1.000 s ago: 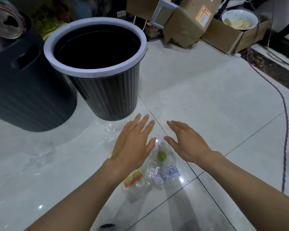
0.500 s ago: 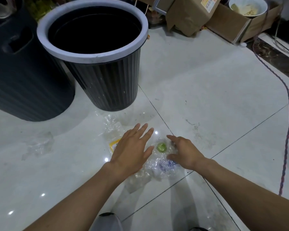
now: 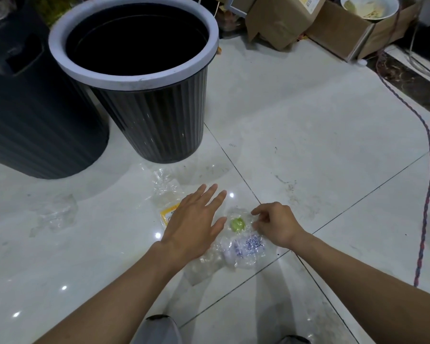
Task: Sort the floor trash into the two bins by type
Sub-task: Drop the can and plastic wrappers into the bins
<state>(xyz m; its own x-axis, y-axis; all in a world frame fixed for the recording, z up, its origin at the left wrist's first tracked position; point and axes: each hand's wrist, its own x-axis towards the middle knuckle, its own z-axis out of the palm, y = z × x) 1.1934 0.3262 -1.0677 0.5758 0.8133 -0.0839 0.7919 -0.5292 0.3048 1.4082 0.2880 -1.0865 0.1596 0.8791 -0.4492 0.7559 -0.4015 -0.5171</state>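
The job right now is to pick up the squashed bottle [image 3: 243, 247] off the floor [image 3: 308, 145] and put it in the right bin. The bottle lies flat between the two hands, in front of the ribbed bin [image 3: 134, 83] and a bit apart from it, and its green cap [image 3: 237, 223] faces up. To do this well, I think it is best to grab a firm part, like the neck by the cap, since the thin clear sides are slippery and can crumple or slide out. Lift it straight up so it does not drag the other bits along. The right hand [image 3: 276, 225] is at the bottle just beside the cap. Its fingers [image 3: 257, 214] are curled in tight with only a tiny gap, and they seem to pinch the clear plastic there, though it looks like a small hold and not a full one. The left hand [image 3: 194, 219] is wide open and flat, with all its fingers straight and spread. It is low over a clear wrapper [image 3: 169, 213] with a yellow tag and grips nothing. I cannot tell if the palm really presses on the wrapper or just hangs over it. A flat hand like that could hold the wrapper down while the bottle comes away. The dark bin [image 3: 35, 120] stands to the left of the ribbed one. I cannot see any sign that tells which bin takes plastic, so that choice needs care.
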